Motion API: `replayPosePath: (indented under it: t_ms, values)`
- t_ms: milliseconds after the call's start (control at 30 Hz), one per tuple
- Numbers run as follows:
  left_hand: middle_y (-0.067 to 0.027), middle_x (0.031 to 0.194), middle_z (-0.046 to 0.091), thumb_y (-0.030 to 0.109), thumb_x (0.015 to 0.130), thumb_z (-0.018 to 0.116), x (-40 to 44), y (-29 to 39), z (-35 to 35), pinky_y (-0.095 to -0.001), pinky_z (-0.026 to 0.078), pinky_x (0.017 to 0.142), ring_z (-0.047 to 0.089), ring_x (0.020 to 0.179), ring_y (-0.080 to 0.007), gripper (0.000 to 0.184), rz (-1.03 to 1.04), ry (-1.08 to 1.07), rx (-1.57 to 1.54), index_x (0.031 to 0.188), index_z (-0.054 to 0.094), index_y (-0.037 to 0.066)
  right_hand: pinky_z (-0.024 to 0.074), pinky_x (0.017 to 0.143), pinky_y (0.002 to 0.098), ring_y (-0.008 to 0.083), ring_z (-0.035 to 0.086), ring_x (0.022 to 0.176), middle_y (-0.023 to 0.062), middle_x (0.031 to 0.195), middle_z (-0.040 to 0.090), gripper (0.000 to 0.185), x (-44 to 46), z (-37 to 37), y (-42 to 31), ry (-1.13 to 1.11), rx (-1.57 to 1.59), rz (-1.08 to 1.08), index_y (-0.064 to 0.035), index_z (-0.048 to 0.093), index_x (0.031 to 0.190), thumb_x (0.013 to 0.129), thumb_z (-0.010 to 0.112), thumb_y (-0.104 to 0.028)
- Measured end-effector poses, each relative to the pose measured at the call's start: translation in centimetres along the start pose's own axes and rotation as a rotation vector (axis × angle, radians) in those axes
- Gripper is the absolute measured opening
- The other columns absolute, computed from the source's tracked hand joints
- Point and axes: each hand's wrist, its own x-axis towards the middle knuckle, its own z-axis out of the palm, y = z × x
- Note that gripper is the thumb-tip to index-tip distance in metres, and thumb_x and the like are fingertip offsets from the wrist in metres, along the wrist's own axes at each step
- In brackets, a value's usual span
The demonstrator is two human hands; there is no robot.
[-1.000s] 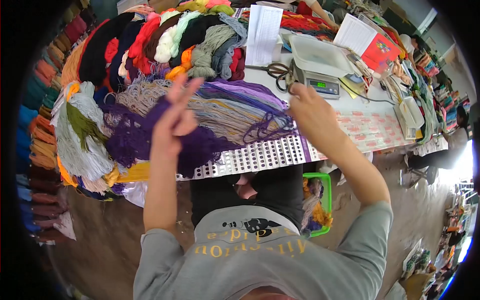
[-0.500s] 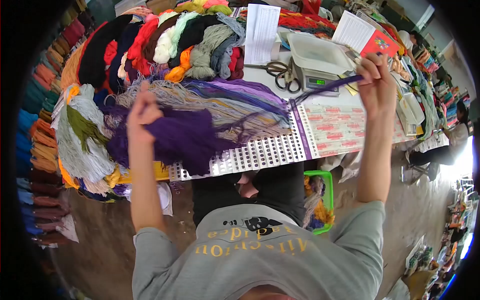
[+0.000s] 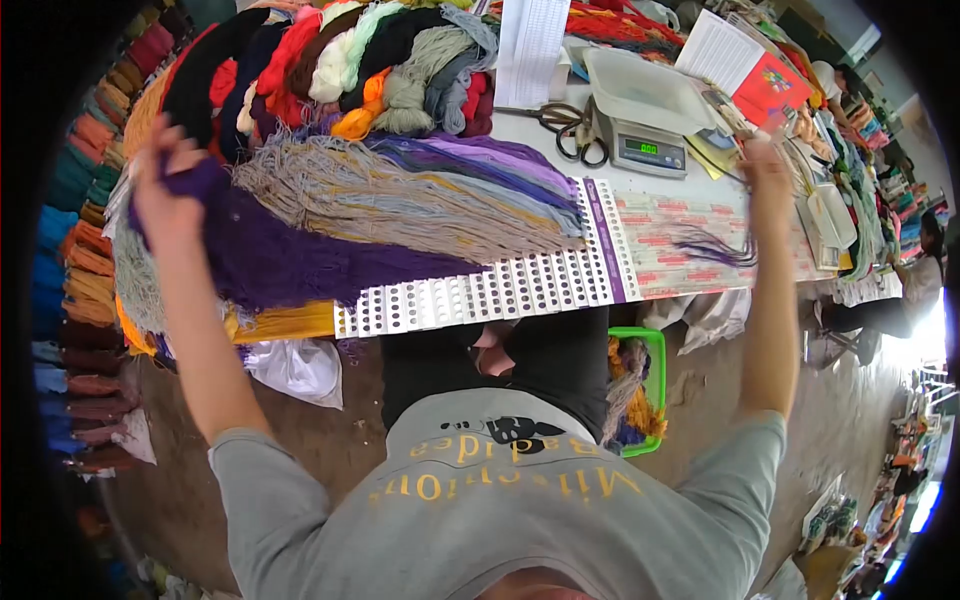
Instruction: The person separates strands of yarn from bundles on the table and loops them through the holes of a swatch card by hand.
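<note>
My left hand (image 3: 175, 200), at the table's far left, is closed on one end of a big hank of dark purple yarn (image 3: 290, 262). The hank trails from it to the right, over the edge of a white strip with punched holes (image 3: 430, 300). On the right, my right hand (image 3: 768, 170) is smeared by motion; a thin bunch of dark purple threads (image 3: 722, 248) hangs from it over the red-and-white printed sheet (image 3: 670, 225). Beside the hank lie grey, beige, blue and lilac threads (image 3: 430, 205), spread in a fan.
Black-handled scissors (image 3: 572, 135) lie beside a digital scale (image 3: 645, 150) with a clear tray (image 3: 640, 90). Coloured yarn hanks (image 3: 340, 65) are piled at the back left. A printed paper (image 3: 532, 50) stands behind. Below the table is a green basket (image 3: 655, 390); another person (image 3: 910, 285) sits at right.
My left hand has moved left and up, drawing the purple hank out along the table. My right hand has shifted slightly right and lower; its purple threads now hang down instead of stretching left.
</note>
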Motion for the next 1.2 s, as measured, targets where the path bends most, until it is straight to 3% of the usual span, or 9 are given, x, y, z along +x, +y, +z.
replayPosePath:
  t_ms: [100,200,300,433,700,833,933,1067,1200]
  values:
    - [-0.0003,0.075,0.058,0.023,0.086,0.060,-5.8,-11.2,1.7,-0.0208,0.040,0.057,0.051,0.063,-0.0083,0.023,-0.257,0.014,0.339,0.099,0.061,0.003,0.0455,0.064,0.0253,0.0103,0.054,0.067,0.0018,0.078,0.061,0.023,-7.4,9.3,1.4,-0.477,0.107,-0.007,-0.0057,0.060,0.108,0.086,0.057,-0.012]
    - [-0.0015,0.084,0.063,0.028,0.085,0.061,-12.1,-19.9,0.3,-0.0237,0.043,0.055,0.051,0.062,-0.0098,0.024,-0.677,-0.098,0.354,0.099,0.064,0.009,0.0476,0.060,0.0296,0.0158,0.061,0.063,0.0072,0.070,0.061,0.018,-14.7,15.1,0.2,-0.708,-0.015,0.113,-0.0036,0.046,0.100,0.085,0.055,-0.010]
    - [-0.0078,0.102,0.064,0.036,0.089,0.057,-16.7,-25.0,-1.1,-0.0264,0.046,0.057,0.054,0.066,-0.0123,0.037,-1.185,0.031,0.258,0.108,0.059,0.005,0.0450,0.053,0.0272,0.0145,0.058,0.055,0.0079,0.063,0.059,0.011,-19.1,18.7,2.3,-0.777,0.107,0.135,0.0002,0.053,0.092,0.084,0.057,-0.007]
    - [-0.0086,0.100,0.062,0.040,0.090,0.054,-18.4,-26.2,-0.9,-0.0264,0.047,0.056,0.055,0.068,-0.0141,0.046,-1.364,-0.054,0.334,0.117,0.051,0.002,0.0458,0.055,0.0333,0.0228,0.061,0.059,0.0091,0.066,0.062,0.012,-20.9,20.7,3.3,-0.702,-0.052,0.067,-0.0048,0.062,0.088,0.083,0.060,-0.016]
    - [-0.0066,0.093,0.064,0.026,0.090,0.055,-17.6,-27.9,0.9,-0.0237,0.043,0.049,0.054,0.056,-0.0104,0.030,-1.450,-0.170,0.440,0.109,0.057,0.003,0.0470,0.064,0.0398,0.0313,0.061,0.075,0.0125,0.079,0.064,0.016,-21.5,20.8,3.5,-0.610,-0.136,0.015,-0.0080,0.063,0.086,0.081,0.061,-0.023]
    - [-0.0088,0.079,0.064,0.011,0.083,0.056,-17.7,-29.8,0.4,-0.0249,0.037,0.043,0.049,0.047,-0.0115,0.017,-1.194,-0.216,0.709,0.097,0.059,0.003,0.0476,0.064,0.0373,0.0292,0.062,0.073,0.0111,0.077,0.065,0.016,-21.2,20.5,2.7,-0.631,-0.126,-0.003,-0.0086,0.064,0.087,0.079,0.062,-0.023]
    - [-0.0079,0.067,0.062,0.008,0.077,0.061,-17.5,-30.7,0.9,-0.0246,0.035,0.042,0.049,0.045,-0.0113,0.008,-1.108,-0.195,0.746,0.070,0.062,0.003,0.0475,0.065,0.0321,0.0230,0.064,0.071,0.0074,0.075,0.066,0.025,-20.3,20.3,2.1,-0.753,-0.132,0.228,-0.0090,0.067,0.088,0.075,0.063,-0.031]
    - [-0.0086,0.063,0.063,0.013,0.078,0.060,-17.2,-31.8,0.3,-0.0259,0.039,0.044,0.053,0.047,-0.0129,0.014,-1.144,-0.257,0.874,0.073,0.064,0.001,0.0467,0.065,0.0321,0.0200,0.063,0.070,0.0059,0.072,0.066,0.034,-18.6,21.0,3.5,-0.957,-0.060,0.362,-0.0087,0.065,0.089,0.073,0.061,-0.038]
    - [-0.0086,0.052,0.060,0.035,0.087,0.046,-17.1,-30.3,-1.3,-0.0295,0.048,0.054,0.061,0.051,-0.0178,0.038,-0.716,-0.664,1.574,0.080,0.068,0.006,0.0465,0.063,0.0367,0.0266,0.063,0.071,0.0060,0.074,0.065,0.031,-19.9,21.3,3.1,-0.827,-0.256,0.133,-0.0116,0.055,0.095,0.075,0.061,-0.035]
